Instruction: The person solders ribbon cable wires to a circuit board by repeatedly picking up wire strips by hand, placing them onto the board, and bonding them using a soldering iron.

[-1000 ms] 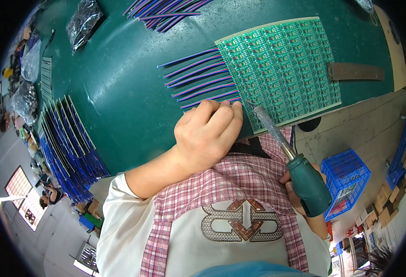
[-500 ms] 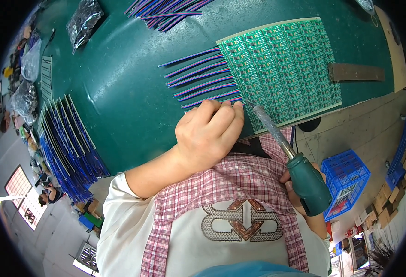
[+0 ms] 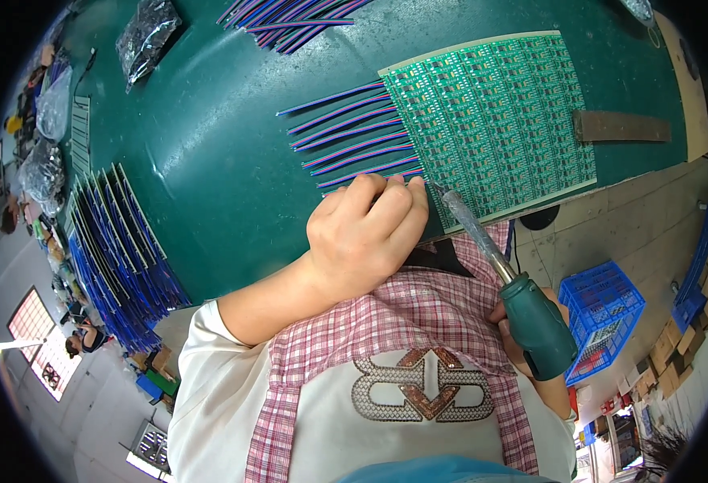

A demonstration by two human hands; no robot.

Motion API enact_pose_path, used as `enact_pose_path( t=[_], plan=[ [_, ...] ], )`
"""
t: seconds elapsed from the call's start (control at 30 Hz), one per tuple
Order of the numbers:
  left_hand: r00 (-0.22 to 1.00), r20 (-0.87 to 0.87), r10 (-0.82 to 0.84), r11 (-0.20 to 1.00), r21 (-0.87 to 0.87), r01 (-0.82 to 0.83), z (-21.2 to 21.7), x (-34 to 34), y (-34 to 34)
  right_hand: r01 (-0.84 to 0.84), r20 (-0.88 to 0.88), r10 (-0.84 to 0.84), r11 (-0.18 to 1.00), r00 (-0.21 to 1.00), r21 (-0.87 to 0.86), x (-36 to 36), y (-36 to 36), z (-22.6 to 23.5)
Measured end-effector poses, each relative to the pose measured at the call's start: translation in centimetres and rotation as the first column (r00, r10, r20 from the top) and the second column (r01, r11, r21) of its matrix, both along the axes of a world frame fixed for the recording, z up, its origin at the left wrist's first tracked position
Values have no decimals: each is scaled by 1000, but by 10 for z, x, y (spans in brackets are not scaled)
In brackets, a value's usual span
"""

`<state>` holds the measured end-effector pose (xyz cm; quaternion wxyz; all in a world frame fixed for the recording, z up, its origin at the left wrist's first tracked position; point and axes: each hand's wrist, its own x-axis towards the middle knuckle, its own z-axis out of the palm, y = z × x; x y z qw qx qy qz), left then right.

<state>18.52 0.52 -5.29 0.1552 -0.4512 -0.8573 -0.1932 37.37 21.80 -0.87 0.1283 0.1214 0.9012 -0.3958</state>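
Observation:
A green circuit board panel (image 3: 491,121) lies on the table, covered with rows of small parts. Along its left edge several multicoloured ribbon wires (image 3: 354,137) stick out to the left. My left hand (image 3: 366,229) is closed at the panel's lower left corner, its fingertips pinching a wire against the edge; the hand covers most of that wire. My right hand (image 3: 515,334), partly hidden behind the tool, grips the dark green handle of a soldering iron (image 3: 538,326). The iron's tip points up and left at the board edge, close beside my left fingertips.
A brown flat bar (image 3: 621,126) rests over the panel's right edge. Loose wires (image 3: 293,24) lie at the back, near a dark plastic bag (image 3: 149,40). Wired boards (image 3: 120,249) stand stacked at the left. A blue crate (image 3: 604,318) is on the floor at right.
My left hand has shifted very slightly to the right. The soldering iron has dipped slightly, its tip staying by the panel's edge.

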Motion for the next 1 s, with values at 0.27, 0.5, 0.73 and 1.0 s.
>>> enact_pose_path(
  t=[0.27, 0.5, 0.73, 1.0],
  plan=[
    [1000, 22, -10, 1000, -12, 10, 0, 0, 0, -38, -29, 37, 999, 999, -11, -7, 0, 3],
    [1000, -19, 2, 1000, 2, -2, -2, 0, 0, -113, -115, 113, 994, 987, 8, 2, 4, -7],
    [1000, -14, 3, 1000, 7, -3, -1, 0, -1, -154, -90, 160, 986, 983, 62, 3, 7, -7],
    [1000, 23, -13, 1000, 1, 13, 1, 0, -2, -209, -81, 214, 976, 974, 59, 7, 15, -6]
  ],
)
